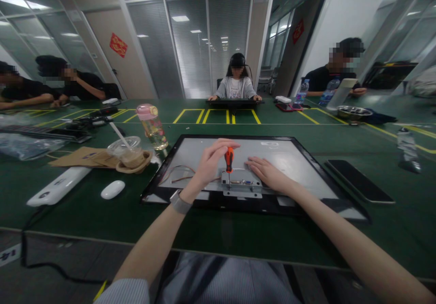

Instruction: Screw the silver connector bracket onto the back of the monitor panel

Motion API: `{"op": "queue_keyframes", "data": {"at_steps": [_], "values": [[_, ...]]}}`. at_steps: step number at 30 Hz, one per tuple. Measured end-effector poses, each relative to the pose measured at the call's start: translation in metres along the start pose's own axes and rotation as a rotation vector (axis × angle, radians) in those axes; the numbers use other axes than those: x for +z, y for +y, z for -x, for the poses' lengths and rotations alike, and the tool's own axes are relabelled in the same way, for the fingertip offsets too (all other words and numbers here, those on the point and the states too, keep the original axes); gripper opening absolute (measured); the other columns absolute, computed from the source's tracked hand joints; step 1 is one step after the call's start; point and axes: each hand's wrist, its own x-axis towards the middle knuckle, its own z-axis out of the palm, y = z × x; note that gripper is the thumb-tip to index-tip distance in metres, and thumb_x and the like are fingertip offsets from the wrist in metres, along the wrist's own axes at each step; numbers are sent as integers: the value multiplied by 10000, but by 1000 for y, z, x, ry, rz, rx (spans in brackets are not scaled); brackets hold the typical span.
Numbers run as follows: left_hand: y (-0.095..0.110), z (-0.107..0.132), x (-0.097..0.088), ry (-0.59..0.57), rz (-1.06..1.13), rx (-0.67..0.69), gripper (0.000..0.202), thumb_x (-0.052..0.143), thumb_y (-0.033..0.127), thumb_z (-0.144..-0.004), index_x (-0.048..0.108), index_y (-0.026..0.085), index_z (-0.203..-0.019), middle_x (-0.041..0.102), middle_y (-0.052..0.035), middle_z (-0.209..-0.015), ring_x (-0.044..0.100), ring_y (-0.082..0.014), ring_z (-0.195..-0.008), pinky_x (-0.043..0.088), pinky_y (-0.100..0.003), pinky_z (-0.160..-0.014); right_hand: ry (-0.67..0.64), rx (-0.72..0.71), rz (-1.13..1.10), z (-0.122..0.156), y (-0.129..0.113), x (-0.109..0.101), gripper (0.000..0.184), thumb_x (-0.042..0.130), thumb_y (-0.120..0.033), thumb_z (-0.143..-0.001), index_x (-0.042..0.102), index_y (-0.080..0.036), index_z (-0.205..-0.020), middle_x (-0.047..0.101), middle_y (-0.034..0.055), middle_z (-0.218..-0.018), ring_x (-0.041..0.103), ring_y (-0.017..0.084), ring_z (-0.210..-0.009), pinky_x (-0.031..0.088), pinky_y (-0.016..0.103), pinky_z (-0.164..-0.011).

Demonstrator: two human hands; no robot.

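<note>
An orange and black screwdriver (229, 159) stands upright, its tip on a silver metal bracket box (242, 187) with ports along its near side. My left hand (211, 159) is at the handle's top, thumb against it and fingers reaching behind. My right hand (267, 173) lies with fingers spread on the grey back of a flat display panel (289, 152), just right of the box. The black-edged panel rests on the green table, back side up. Thin wires (180, 173) run across it left of the box.
Left of the panel are a white mouse (113, 189), a long white device (59, 187), a plastic cup (124, 149) in a carrier and a pink-lidded bottle (152, 126). A phone (359, 180) lies at right. Several people sit around the table, one (235, 79) opposite me.
</note>
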Motion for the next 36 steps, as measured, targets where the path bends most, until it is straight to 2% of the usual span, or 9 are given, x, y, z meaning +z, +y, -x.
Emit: {"op": "queue_keyframes", "data": {"at_steps": [4,10,14,18,21,25,30,33,36], "values": [[1,1,0,-33,38,-94,292,571,344,-954,748,171,-1110,756,-89,-929,690,-211,-935,546,-353,-866,2,0,-6,-1,2,2,559,218,-400,-1077,569,-172,-1447,487,164,-1572,408,316,-1486,301,581,-1207],[2,0,1,80,-117,33,133,782,317,-803,788,209,-879,639,-28,-844,618,-160,-820,510,-316,-815,-1,-10,-17,-1,1,1,567,219,-406,-1076,548,-155,-1465,474,164,-1582,397,305,-1493,272,564,-1225],[-5,-2,-4,78,-88,18,260,652,426,-914,786,204,-883,645,-57,-931,622,-180,-880,497,-323,-815,-1,-1,-21,-1,0,1,584,205,-419,-1075,556,-154,-1460,483,169,-1574,408,313,-1484,269,568,-1223],[-9,-1,-8,-23,14,-21,411,441,415,-1020,784,196,-968,687,-57,-852,626,-179,-844,479,-337,-849,8,-2,-37,-3,2,4,587,199,-416,-1074,562,-155,-1454,493,178,-1565,407,320,-1485,277,586,-1212],[-4,0,-6,-13,-30,-26,286,550,357,-970,783,192,-955,716,-65,-920,639,-192,-922,481,-330,-872,34,-13,-52,-3,5,6,570,224,-422,-1071,575,-167,-1442,502,183,-1557,411,327,-1482,289,602,-1200],[1,1,0,6,-28,-85,244,650,385,-910,771,184,-978,728,-64,-877,644,-181,-800,505,-322,-765,22,-5,-51,-3,5,7,562,234,-416,-1071,569,-168,-1447,485,176,-1571,413,324,-1481,280,589,-1208],[-3,1,2,170,-157,49,140,791,342,-792,775,203,-805,634,-23,-796,598,-167,-798,479,-310,-778,5,6,-39,-3,2,6,571,218,-400,-1072,549,-148,-1463,476,176,-1578,384,321,-1498,272,585,-1212],[-4,1,1,222,-182,57,171,766,366,-820,773,203,-771,584,-12,-776,578,-159,-782,474,-311,-780,2,9,-43,-3,0,4,579,214,-419,-1073,560,-155,-1454,480,173,-1575,395,313,-1493,279,579,-1211],[-2,0,-1,170,-189,33,236,700,410,-879,776,195,-818,595,-18,-786,581,-160,-778,482,-310,-769,9,9,-45,-2,-1,2,573,216,-427,-1073,568,-175,-1448,488,165,-1571,408,307,-1487,283,583,-1209]]}}
